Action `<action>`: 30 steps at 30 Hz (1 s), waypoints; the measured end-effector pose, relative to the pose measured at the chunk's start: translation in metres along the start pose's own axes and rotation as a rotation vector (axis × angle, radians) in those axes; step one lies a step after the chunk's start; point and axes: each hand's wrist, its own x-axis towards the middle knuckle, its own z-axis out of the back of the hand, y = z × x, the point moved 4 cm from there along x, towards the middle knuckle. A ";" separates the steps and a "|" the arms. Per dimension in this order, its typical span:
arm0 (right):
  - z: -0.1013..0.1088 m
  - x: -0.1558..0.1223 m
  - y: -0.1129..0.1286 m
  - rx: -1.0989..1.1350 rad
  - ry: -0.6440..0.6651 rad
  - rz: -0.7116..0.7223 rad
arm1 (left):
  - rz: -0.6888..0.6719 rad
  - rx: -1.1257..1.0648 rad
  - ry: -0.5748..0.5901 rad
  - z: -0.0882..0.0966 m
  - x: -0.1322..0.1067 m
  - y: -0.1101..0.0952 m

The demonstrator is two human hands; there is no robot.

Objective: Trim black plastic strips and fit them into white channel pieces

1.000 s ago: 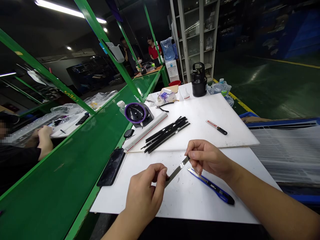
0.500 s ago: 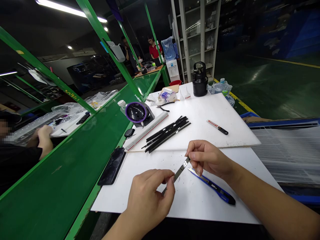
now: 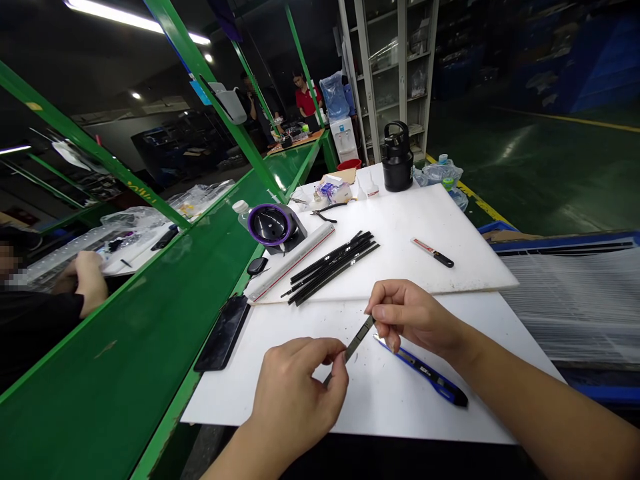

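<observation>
Between my two hands stretches a thin dark strip, its glossy face crossed by small markings. My left hand pinches its lower end between thumb and forefinger. At the upper end, the fingertips of my right hand close on it. Just under my right hand, a blue and black utility knife lies on the white board. Beyond my hands, a bundle of similar black strips rests on a white foam slab. A smaller knife with a black handle lies to the right on the slab.
Along the left sit a phone, a clear ruler-like bar and a purple-rimmed black device. Pliers and a black bottle stand farther back. A co-worker's arm shows across the green conveyor.
Both hands keep their pinch on the strip. The strip has tilted slightly, so its bright reflection is gone. The whole view has shifted a little.
</observation>
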 end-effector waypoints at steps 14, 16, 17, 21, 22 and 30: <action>0.002 0.000 -0.001 0.012 -0.013 0.002 | -0.159 0.064 -0.167 -0.002 -0.011 0.009; 0.002 0.000 -0.002 0.010 -0.014 0.001 | -0.146 0.046 -0.157 -0.002 -0.011 0.009; 0.002 0.000 -0.002 0.009 -0.015 0.001 | -0.141 0.039 -0.156 -0.002 -0.011 0.009; 0.002 0.001 -0.002 0.007 -0.013 -0.002 | -0.100 0.011 -0.141 0.000 -0.008 0.009; 0.002 0.001 -0.002 0.007 -0.012 -0.004 | -0.084 -0.003 -0.127 0.000 -0.007 0.009; 0.001 0.001 -0.001 -0.008 0.009 -0.027 | 0.130 -0.217 -0.004 -0.004 -0.009 0.018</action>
